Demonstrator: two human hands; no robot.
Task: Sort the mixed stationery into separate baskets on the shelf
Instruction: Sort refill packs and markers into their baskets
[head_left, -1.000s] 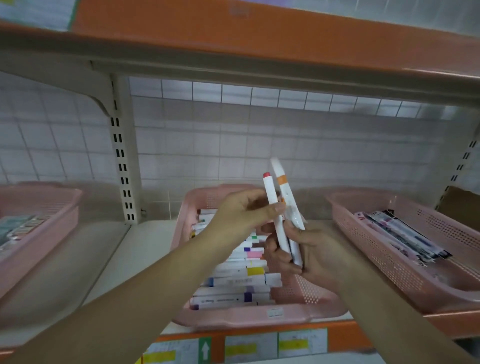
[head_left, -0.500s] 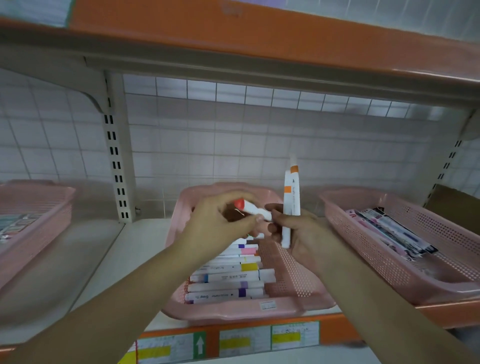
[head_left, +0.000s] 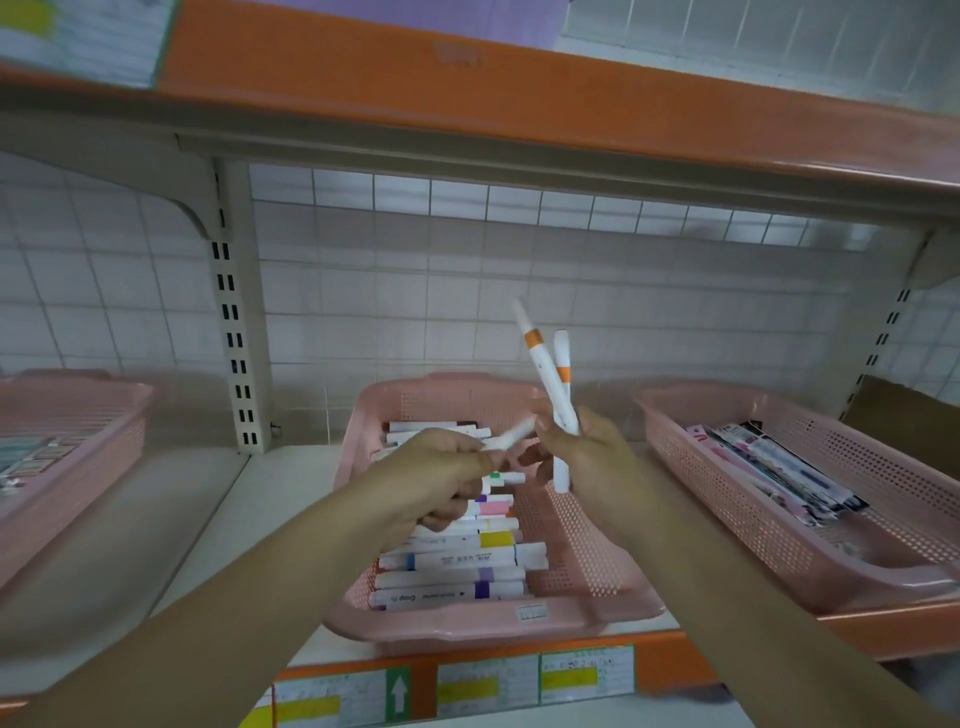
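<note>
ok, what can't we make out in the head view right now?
Head view only:
- Marker in the left hand: motion-blurred, cap colour not visible.
- Orange-banded markers: middles hidden by the right hand.
- Left basket: cut by the frame edge, contents blurred.
- Packets in the right basket: print too small to read.

The left hand (head_left: 434, 470) and the right hand (head_left: 589, 452) are both bare, with uncovered fingers and knuckles whose finer details, nails included, are smeared by motion blur. Behind each hand runs a bare forearm, the left forearm (head_left: 249, 597) and the right forearm (head_left: 727, 613), slim at the wrist and widening steadily toward the lower edge of the view. Both arms show uncovered skin the whole way from the wrists back to where the view cuts them off.
</note>
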